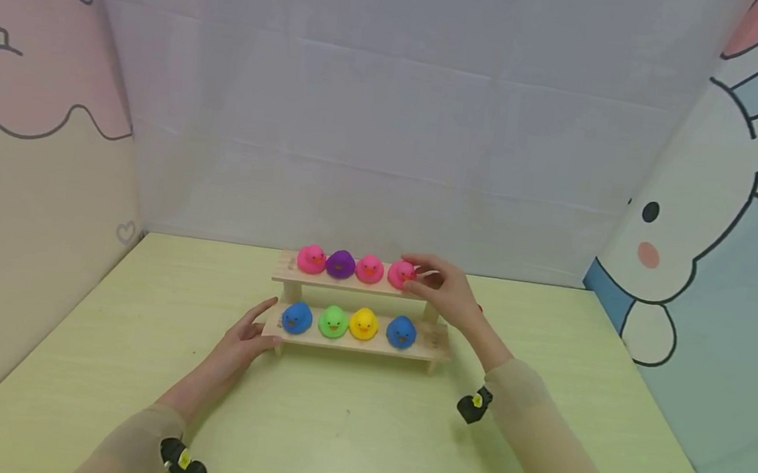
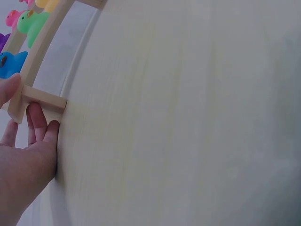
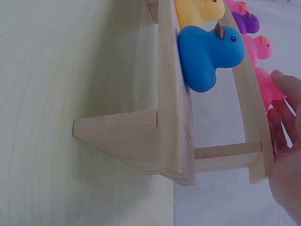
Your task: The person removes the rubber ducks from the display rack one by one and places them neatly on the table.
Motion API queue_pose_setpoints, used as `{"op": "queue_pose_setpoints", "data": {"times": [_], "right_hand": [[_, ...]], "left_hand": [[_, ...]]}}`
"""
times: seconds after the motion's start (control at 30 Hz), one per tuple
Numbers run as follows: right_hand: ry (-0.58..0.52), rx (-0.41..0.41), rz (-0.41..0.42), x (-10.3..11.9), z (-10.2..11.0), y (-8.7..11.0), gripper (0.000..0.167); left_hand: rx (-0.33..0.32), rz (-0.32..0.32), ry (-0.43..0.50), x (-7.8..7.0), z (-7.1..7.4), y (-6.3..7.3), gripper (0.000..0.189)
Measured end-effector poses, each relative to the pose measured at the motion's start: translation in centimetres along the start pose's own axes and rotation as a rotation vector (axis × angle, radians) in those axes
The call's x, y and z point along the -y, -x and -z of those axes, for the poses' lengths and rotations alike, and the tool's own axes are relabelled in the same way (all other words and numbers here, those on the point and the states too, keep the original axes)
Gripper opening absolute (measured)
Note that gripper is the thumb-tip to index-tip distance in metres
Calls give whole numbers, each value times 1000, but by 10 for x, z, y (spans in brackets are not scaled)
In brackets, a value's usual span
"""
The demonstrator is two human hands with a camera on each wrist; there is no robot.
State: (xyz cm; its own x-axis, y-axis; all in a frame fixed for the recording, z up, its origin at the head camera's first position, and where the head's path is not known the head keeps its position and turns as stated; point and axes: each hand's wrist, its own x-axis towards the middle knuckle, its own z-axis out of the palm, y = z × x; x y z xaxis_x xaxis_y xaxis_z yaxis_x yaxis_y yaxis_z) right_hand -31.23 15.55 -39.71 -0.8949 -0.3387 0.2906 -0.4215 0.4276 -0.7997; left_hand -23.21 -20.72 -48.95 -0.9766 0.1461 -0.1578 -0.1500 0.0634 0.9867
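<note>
A two-tier wooden stand (image 1: 344,345) holds a row of rubber ducks on each step. My left hand (image 1: 246,338) grips the left end of its lower step; in the left wrist view the thumb lies on the board's edge, with fingers beside and beneath it. At the right end of the upper step, my right hand (image 1: 445,288) pinches a pink duck (image 1: 400,274) between thumb and fingers. Farther left on that step sit another pink duck (image 1: 369,268), a purple duck (image 1: 341,264) and a pink duck (image 1: 311,259).
Along the lower step stand a blue duck (image 1: 297,318), a green duck (image 1: 333,322), a yellow duck (image 1: 364,324) and a second blue duck (image 1: 402,332), with a wider gap before the last. A pale table (image 1: 339,445) lies beneath; a white cloth wall (image 1: 380,110) rises behind.
</note>
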Motion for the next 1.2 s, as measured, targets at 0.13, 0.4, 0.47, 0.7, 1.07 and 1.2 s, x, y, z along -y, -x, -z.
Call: {"op": "queue_pose_setpoints", "data": {"times": [0.13,0.4,0.47,0.7,1.07,1.2], "right_hand": [[-16,-5,2,1,-1,0,43],[-30,-12,-6,5,2,3,41],[-29,-10,-5,5,2,3,41],[-38,-10,5,3,3,2,40],[-42,-92,52,3,11,1,43],[-45,-112,88,3,15,1,42]], "left_hand": [[1,6,4,1,0,1,75],[1,1,12,2,-1,2,75],[3,1,12,1,-1,2,75],[1,14,2,1,-1,2,75],[8,0,-8,1,0,1,76],[5,2,-9,-1,0,1,76]]}}
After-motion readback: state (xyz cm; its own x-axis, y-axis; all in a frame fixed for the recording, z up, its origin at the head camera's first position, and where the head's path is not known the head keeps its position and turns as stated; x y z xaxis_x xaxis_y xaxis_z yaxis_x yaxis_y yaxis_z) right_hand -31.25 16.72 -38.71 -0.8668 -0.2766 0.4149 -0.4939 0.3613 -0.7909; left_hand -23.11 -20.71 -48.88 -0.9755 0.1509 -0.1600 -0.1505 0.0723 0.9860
